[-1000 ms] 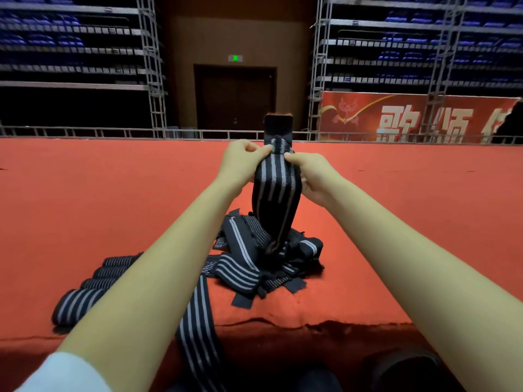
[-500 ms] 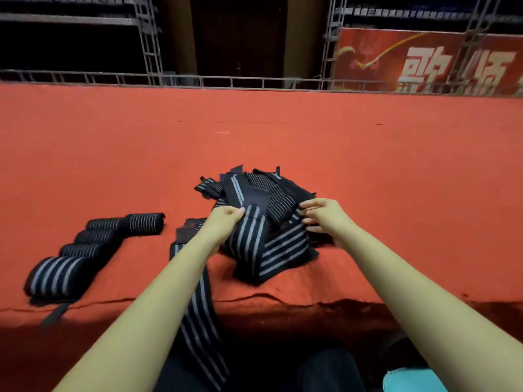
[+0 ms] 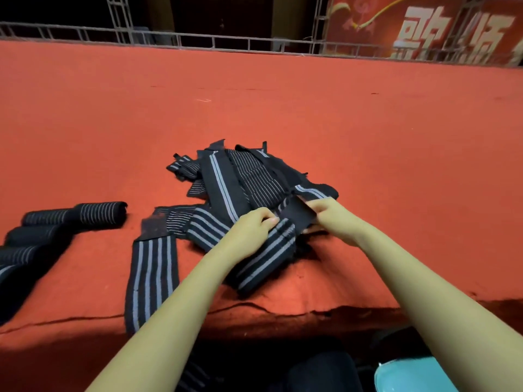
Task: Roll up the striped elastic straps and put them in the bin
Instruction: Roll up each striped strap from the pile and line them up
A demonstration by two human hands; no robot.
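We see both hands meeting over the near side of a pile [image 3: 243, 176] of black, grey-striped straps on the red stage [image 3: 368, 131]. The left hand [image 3: 254, 226] has its fingers curled and pinches one strap [image 3: 266, 254] where the stripes stop. The right hand [image 3: 332, 219] pinches the plain black end of that same strap. Its long axis runs from the hands down towards us and to the left, and it stops short of the stage edge. A second strap [image 3: 152, 267] lies flat to the left, with its length pointing straight at us and its near end hanging over the edge. We cannot count the tangled pile. Further left we count at least four rolls [image 3: 102, 212], lying crosswise in a row that the frame cuts off. A teal object [image 3: 410, 374] shows at bottom right.
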